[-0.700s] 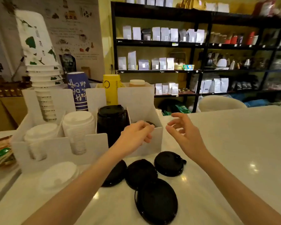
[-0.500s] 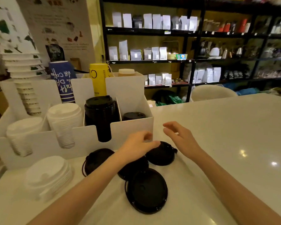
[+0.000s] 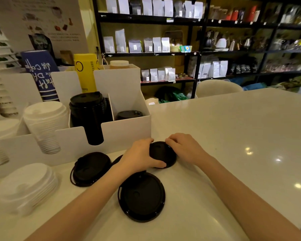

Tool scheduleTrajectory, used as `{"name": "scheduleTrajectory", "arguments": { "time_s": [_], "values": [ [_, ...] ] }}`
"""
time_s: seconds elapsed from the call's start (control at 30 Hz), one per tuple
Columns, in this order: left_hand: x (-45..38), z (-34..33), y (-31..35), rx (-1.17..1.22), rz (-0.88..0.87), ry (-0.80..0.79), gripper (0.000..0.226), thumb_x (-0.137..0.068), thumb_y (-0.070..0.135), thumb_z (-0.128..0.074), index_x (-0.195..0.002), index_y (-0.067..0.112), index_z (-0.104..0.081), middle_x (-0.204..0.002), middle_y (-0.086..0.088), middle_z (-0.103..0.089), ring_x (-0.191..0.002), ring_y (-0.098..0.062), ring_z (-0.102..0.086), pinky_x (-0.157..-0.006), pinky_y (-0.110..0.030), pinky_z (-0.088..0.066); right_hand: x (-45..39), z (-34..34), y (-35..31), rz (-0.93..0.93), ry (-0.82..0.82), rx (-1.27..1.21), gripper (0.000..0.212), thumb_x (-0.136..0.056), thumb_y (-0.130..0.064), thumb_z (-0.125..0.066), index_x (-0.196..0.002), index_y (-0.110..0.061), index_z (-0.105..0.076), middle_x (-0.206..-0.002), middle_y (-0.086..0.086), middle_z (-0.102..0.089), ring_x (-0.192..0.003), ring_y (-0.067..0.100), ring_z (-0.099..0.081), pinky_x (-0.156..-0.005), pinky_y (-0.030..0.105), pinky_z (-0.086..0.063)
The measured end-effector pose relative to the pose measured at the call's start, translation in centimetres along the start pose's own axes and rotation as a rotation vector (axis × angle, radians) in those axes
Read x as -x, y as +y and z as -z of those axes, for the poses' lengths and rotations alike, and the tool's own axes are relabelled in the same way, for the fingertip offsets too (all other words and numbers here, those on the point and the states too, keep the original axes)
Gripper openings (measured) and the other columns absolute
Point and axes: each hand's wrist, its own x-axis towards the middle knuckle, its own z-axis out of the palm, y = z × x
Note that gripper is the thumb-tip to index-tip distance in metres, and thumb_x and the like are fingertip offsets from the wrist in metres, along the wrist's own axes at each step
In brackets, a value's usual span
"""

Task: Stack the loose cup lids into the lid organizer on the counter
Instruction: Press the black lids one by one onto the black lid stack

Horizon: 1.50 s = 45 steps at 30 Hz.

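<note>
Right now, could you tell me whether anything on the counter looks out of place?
Black lids lie loose on the counter by the organizer; white lids lean askew at its left.

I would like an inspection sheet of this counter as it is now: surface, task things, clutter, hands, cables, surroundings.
Surface: white counter, glossy, with light reflections.
Task things: white organizer; tall black lid stack in one slot, short black stack in the right slot; loose black lids on the counter: held lid, left lid, near lid, one more mostly hidden under the left wrist.
Clutter: white lid pile lying loose in front of the organizer.
Hands: left hand and right hand both grip the held lid's edges.
Cables: nothing seen.
Surroundings: black shelves with bags; cup stacks behind the organizer.
</note>
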Motion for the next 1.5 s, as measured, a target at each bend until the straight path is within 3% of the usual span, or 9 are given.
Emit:
{"name": "scheduleTrajectory", "arguments": {
  "time_s": [0.23, 0.4, 0.57, 0.73, 0.87, 1.07, 1.27, 1.37, 1.5],
  "values": [
    [0.4, 2.2, 0.6, 0.105, -0.07, 0.138, 0.085, -0.061, 0.046, -0.075, -0.132, 0.017, -0.037, -0.132, -0.004, -0.052, -0.116, -0.018, -0.049, -0.092, -0.028, -0.042, -0.2, 1.3, -1.0, 0.006, 0.124, -0.19, 0.03, -0.089, -0.021, -0.04, -0.088, -0.01, -0.068, -0.091, 0.011, -0.069, -0.087, 0.023, -0.059, -0.082, 0.042, -0.048],
    [1.2, 4.8, 1.6, 0.258, -0.132, 0.237, 0.074, -0.061, 0.043, -0.075, -0.126, 0.022, -0.044, -0.124, 0.001, -0.057, -0.103, -0.007, -0.05, -0.083, -0.019, -0.039, 0.4, 2.6, -2.7, 0.032, 0.17, -0.361, 0.03, -0.091, -0.017, -0.039, -0.087, -0.014, -0.068, -0.091, 0.012, -0.068, -0.086, 0.021, -0.057, -0.068, 0.019, -0.042],
    [1.8, 9.5, 1.0, 0.304, -0.17, 0.361, 0.069, -0.06, 0.043, -0.075, -0.121, 0.023, -0.05, -0.119, 0.002, -0.06, -0.101, -0.008, -0.052, -0.082, -0.017, -0.041, -1.6, 4.7, -6.6, 0.151, 0.201, -0.442, 0.034, -0.091, -0.021, -0.038, -0.089, -0.005, -0.068, -0.094, 0.022, -0.066, -0.091, 0.03, -0.056, -0.07, 0.028, -0.041],
    [2.7, 13.4, -0.8, 0.354, -0.158, 0.479, 0.078, -0.05, 0.054, -0.068, -0.121, 0.026, -0.05, -0.109, 0.01, -0.056, -0.103, -0.006, -0.052, -0.085, -0.02, -0.042, -4.4, 5.1, -11.2, 0.245, 0.193, -0.495, 0.032, -0.092, -0.024, -0.038, -0.096, -0.011, -0.067, -0.092, 0.009, -0.064, -0.086, 0.009, -0.053, -0.07, 0.012, -0.04],
    [3.0, 15.8, -2.9, 0.387, -0.124, 0.558, 0.069, -0.059, 0.039, -0.074, -0.122, 0.021, -0.05, -0.116, 0.005, -0.056, -0.109, -0.01, -0.051, -0.086, -0.023, -0.043, -7.0, 3.4, -14.0, 0.25, 0.225, -0.648, 0.027, -0.09, -0.023, -0.043, -0.096, -0.011, -0.066, -0.094, 0.009, -0.065, -0.095, 0.017, -0.056, -0.08, 0.022, -0.042],
    [2.7, 16.7, -6.4, 0.39, -0.061, 0.7, 0.062, -0.06, 0.037, -0.077, -0.116, 0.024, -0.054, -0.116, 0.004, -0.061, -0.112, -0.011, -0.052, -0.09, -0.03, -0.049, -9.2, 0.3, -16.3, 0.242, 0.202, -0.742, 0.028, -0.091, -0.025, -0.04, -0.094, -0.014, -0.065, -0.099, 0.009, -0.066, -0.099, 0.018, -0.057, -0.091, 0.034, -0.046],
    [1.6, 16.8, -8.1, 0.308, -0.019, 0.742, 0.058, -0.064, 0.037, -0.075, -0.115, 0.02, -0.054, -0.113, 0.002, -0.061, -0.108, -0.011, -0.052, -0.083, -0.022, -0.041, -10.0, -1.2, -17.1, 0.235, 0.007, -0.866, 0.023, -0.094, -0.028, -0.036, -0.075, -0.039, -0.044, -0.082, -0.021, -0.044, -0.077, -0.004, -0.045, -0.074, 0.017, -0.036],
    [1.3, 17.0, -8.8, 0.259, 0.017, 0.709, 0.062, -0.066, 0.04, -0.072, -0.12, 0.019, -0.05, -0.12, -0.002, -0.06, -0.106, -0.01, -0.051, -0.076, -0.012, -0.037, -10.5, -1.9, -16.9, 0.264, -0.054, -0.859, 0.028, -0.095, -0.026, -0.028, -0.078, -0.036, -0.048, -0.08, -0.024, -0.043, -0.063, -0.019, -0.048, -0.055, -0.005, -0.035],
    [1.5, 17.2, -8.8, 0.217, 0.047, 0.683, 0.058, -0.067, 0.042, -0.07, -0.117, 0.02, -0.052, -0.117, -0.001, -0.062, -0.094, -0.005, -0.049, -0.056, -0.001, -0.039, -10.9, -2.3, -16.7, 0.303, -0.092, -0.827, 0.037, -0.096, -0.023, -0.022, -0.077, -0.04, -0.049, -0.08, -0.025, -0.044, -0.056, -0.031, -0.044, -0.052, -0.009, -0.032]
  ]
}}
